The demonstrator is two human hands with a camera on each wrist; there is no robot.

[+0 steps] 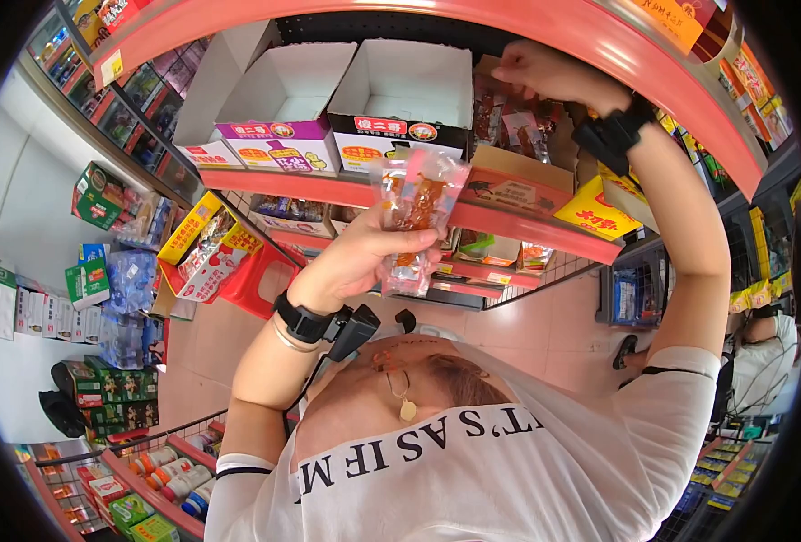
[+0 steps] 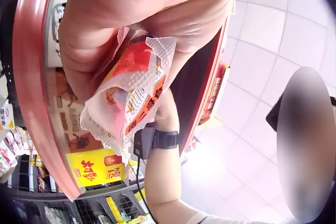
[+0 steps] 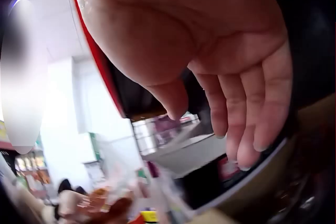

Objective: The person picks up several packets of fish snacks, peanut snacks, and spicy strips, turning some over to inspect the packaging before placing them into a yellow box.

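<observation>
My left hand (image 1: 351, 253) pinches clear plastic snack packets (image 1: 426, 194) with reddish-brown pieces inside, thumb across the front, held before the shelf edge. Close up in the left wrist view, a crimped packet end (image 2: 128, 90) with a red and orange label sticks out from the fingers. Raised over an open cardboard box (image 1: 519, 188) on the shelf is my right hand (image 1: 554, 74), and similar packets (image 1: 525, 135) lie in that box. The right wrist view shows this hand (image 3: 210, 45) with loosely bent fingers and nothing in them.
Beside that box stand a purple-fronted white box (image 1: 278, 149) and a black-fronted one (image 1: 400, 149), both open-topped. A red shelf edge (image 1: 418, 14) curves overhead. To the right is a yellow carton (image 1: 599, 210). A snack carton (image 1: 206, 253) sits on a red stool (image 1: 260, 285).
</observation>
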